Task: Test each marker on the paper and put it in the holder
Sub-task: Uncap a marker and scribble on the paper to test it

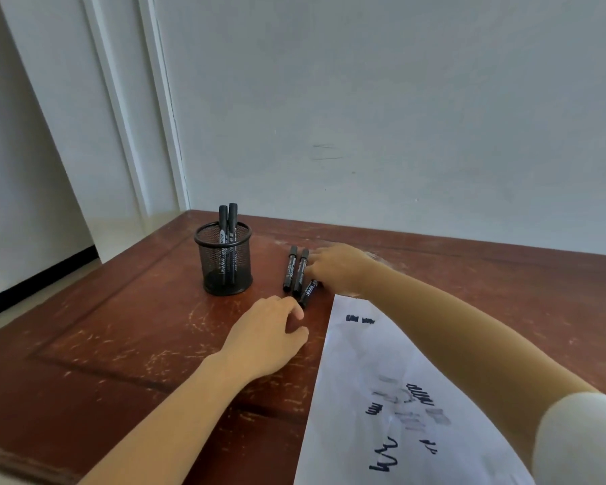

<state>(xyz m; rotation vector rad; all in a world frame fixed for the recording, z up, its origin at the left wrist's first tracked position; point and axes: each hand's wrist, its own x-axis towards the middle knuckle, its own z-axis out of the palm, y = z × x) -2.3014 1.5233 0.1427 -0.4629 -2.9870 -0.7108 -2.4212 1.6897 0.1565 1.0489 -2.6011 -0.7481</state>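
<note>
A black mesh holder [224, 264] stands on the brown table and has two black markers [229, 222] upright in it. Three more black markers lie side by side to its right; the leftmost [289, 269] and middle one [300, 273] lie untouched. My right hand [336, 269] reaches over them and its fingers pinch the rightmost marker [308, 294], whose upper end is hidden under the hand. My left hand [266, 336] rests on the table just in front of the markers, fingers loosely curled, holding nothing. A white paper [382, 372] with black scribbles lies under my right forearm.
The table [119, 344] is scratched and butts against a white wall at the back. A white door frame [137, 117] stands at the left, beyond the table's left edge.
</note>
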